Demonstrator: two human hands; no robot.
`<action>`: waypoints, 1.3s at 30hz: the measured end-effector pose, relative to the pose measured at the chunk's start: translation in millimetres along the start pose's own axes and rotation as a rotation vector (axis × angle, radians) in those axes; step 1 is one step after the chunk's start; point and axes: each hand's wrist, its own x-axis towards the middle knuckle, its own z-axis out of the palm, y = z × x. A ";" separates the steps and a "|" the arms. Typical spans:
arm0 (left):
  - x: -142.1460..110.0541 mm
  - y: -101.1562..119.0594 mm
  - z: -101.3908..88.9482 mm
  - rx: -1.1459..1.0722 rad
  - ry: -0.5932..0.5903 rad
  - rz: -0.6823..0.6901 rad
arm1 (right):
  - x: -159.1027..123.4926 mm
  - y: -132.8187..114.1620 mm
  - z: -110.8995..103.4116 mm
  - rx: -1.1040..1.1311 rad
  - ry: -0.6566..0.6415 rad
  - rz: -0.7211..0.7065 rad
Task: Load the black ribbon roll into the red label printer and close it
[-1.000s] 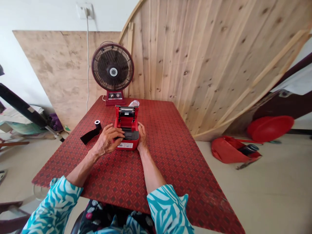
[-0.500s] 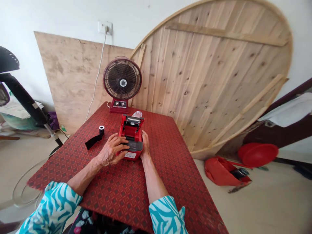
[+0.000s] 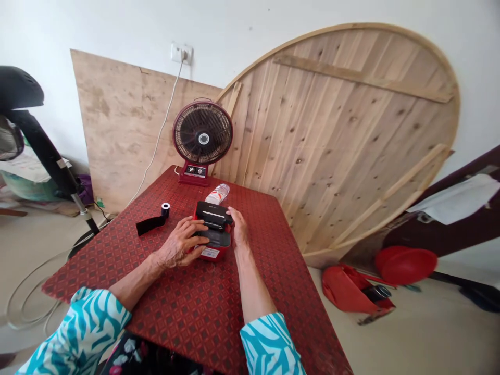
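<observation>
A small red-and-black label printer (image 3: 214,235) sits on the table between my hands. Its black lid (image 3: 214,214) is folded down over the body, though I cannot tell whether it is latched. My left hand (image 3: 183,240) grips the printer's left side, fingers across the dark top and thumb near the white sticker at the front. Along the right side, my right hand (image 3: 239,229) holds the printer with its fingertips at the lid's edge. To the left lies a black ribbon roll (image 3: 165,209) with a white core, its loose end trailing across the tablecloth.
Behind the printer lies a clear plastic bottle (image 3: 217,194). A dark red fan (image 3: 203,138) stands at the table's (image 3: 265,291) far end, its cord running to a wall socket (image 3: 182,53). A round wooden board (image 3: 344,140) leans behind. Red bags and a basin (image 3: 406,265) are on the floor right.
The printer's lid has swung down from upright, covering the roller and inside. My right hand has moved up to the lid's edge. My left hand has stayed on the printer. The view has shifted slightly.
</observation>
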 end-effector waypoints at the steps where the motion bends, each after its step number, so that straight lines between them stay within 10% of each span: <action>1: -0.4 -0.2 0.1 -0.009 0.004 -0.003 | -6.7 1.0 -1.7 -0.002 0.003 0.009; 6: -1.6 -2.0 2.1 -0.185 0.044 -0.167 | -29.2 5.1 0.4 0.083 0.014 0.119; 12: 10.8 -11.8 19.9 -0.634 0.400 -0.904 | -30.5 11.1 6.3 0.125 0.053 0.110; 18: 23.5 -25.0 34.9 -1.006 0.433 -1.235 | -31.5 14.0 9.0 0.140 0.078 0.110; 39: 5.5 -26.7 21.1 -1.165 0.259 -1.156 | -47.9 32.7 8.8 0.119 0.095 0.055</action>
